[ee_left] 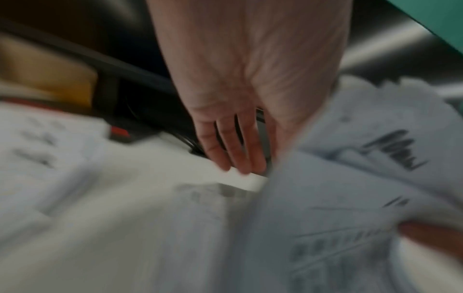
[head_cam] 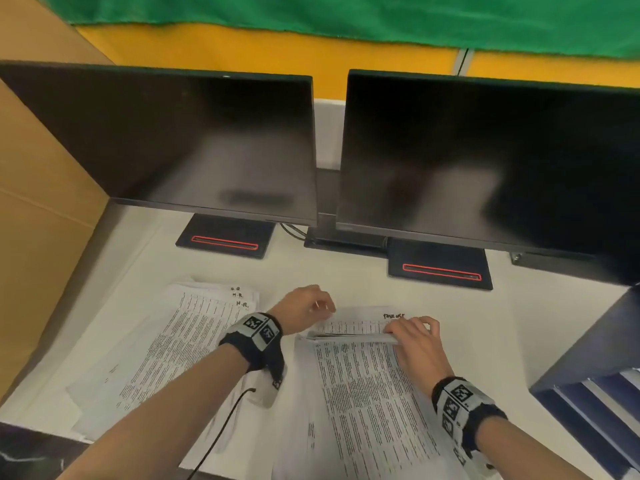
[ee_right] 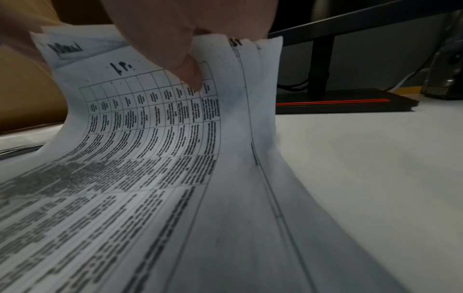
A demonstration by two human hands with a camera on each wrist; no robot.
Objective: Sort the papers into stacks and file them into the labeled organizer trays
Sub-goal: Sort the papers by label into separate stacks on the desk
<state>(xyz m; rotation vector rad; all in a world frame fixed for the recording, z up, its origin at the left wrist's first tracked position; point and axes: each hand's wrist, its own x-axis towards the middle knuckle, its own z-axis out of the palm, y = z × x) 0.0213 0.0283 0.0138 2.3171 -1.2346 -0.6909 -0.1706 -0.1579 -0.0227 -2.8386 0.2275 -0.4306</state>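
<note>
On the white desk (head_cam: 311, 268) below two dark monitors (head_cam: 166, 140), both hands work a sheaf of papers (head_cam: 367, 382).
Right hand (head_cam: 417, 341) pinches the sheaf's far edge, thumb (ee_right: 188, 69) on the printed face, bending it upward; left hand (head_cam: 304, 308) hovers just beside that edge with straight, relaxed fingers (ee_left: 233, 146), holding nothing. Another stack (head_cam: 180, 341) lies left.

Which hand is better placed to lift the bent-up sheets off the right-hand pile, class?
Right. The right hand already pinches the far edge of the lifted sheets, curling them up off the right-hand pile. The left hand sits beside that edge; its view is too blurred to show a grip.
</note>
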